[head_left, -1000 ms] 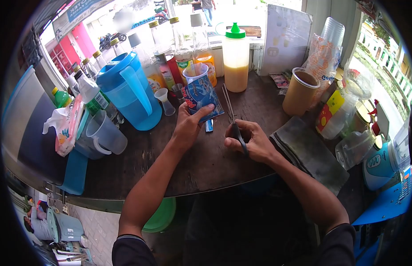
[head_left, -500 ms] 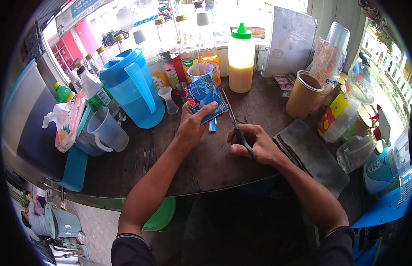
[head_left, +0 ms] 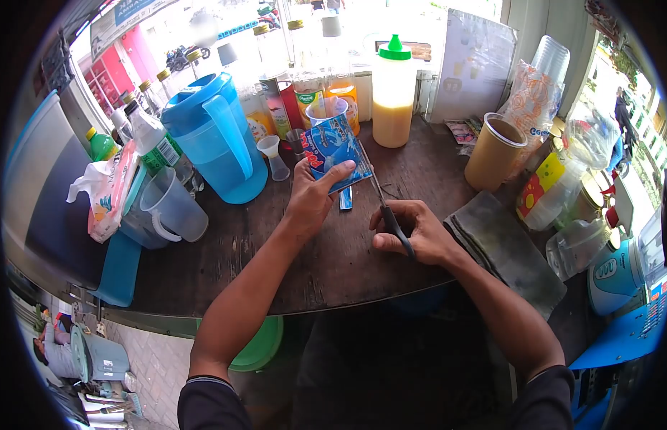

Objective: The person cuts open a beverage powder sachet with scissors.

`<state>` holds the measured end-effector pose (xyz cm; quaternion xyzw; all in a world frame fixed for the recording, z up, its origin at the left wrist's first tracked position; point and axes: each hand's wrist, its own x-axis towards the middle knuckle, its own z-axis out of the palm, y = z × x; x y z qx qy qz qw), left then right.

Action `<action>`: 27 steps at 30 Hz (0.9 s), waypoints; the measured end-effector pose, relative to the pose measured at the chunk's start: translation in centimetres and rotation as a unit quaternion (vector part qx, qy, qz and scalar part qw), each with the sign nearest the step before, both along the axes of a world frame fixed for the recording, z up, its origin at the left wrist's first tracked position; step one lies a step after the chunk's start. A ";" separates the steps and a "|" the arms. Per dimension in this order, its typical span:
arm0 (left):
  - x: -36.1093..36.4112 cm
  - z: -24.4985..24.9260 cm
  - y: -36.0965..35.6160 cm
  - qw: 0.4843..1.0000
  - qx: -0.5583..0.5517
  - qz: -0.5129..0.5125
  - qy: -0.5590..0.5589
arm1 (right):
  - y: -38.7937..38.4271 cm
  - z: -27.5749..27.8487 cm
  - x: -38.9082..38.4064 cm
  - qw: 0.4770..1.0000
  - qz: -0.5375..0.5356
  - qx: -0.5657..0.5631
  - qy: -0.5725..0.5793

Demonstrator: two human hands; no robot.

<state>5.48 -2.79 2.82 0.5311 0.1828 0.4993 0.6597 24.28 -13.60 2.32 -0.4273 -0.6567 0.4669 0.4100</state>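
Note:
A blue printed sachet [head_left: 335, 149] is pinched in my left hand [head_left: 315, 190], thumb across its front, tilted above the dark wooden counter. My right hand [head_left: 412, 233] is closed around the black handles of a pair of scissors [head_left: 389, 215]. The blades point up and away from me, right along the sachet's right edge. Under the sachet lies a small blue-and-white strip [head_left: 346, 198] on the counter. Just left of my left hand stands a small clear double-ended measuring cup [head_left: 275, 158], and a clear plastic cup [head_left: 325, 111] shows behind the sachet.
At left stand a blue pitcher [head_left: 217, 143], a clear measuring jug [head_left: 174, 208] and a tissue pack [head_left: 107, 197]. A green-capped squeeze bottle [head_left: 392, 100] is at the back. On the right are a brown cup [head_left: 495, 154], a folded dark cloth [head_left: 505, 247] and several plastic containers.
The scissor blades have come closer to the sachet's right edge and now overlap it. My left hand still grips the sachet in nearly the same place.

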 end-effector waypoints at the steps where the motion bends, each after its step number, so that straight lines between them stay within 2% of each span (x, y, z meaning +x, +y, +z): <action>1: 0.0 0.2 -0.2 1.000 0.000 0.000 0.000 | 0.1 -0.2 0.0 1.000 -0.007 0.012 -0.001; 27: 0.1 0.9 -0.9 1.000 0.005 -0.015 0.011 | 0.2 -0.3 0.2 0.999 -0.012 -0.002 -0.036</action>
